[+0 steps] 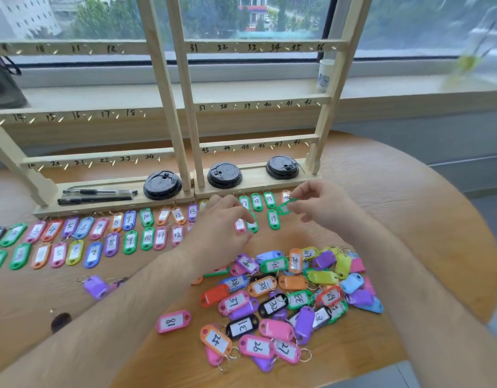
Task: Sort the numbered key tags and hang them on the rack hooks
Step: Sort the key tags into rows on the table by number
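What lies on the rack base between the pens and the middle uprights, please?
A black cup lid sits there beside the pens, shown in the head view.

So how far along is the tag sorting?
Done: two numbered rows, roughly 1 to 19, laid out before the rack. In hand: the right hand pinches a green tag at the rows' right end. Left: the mixed pile, plus all hanging; the hooks are bare.
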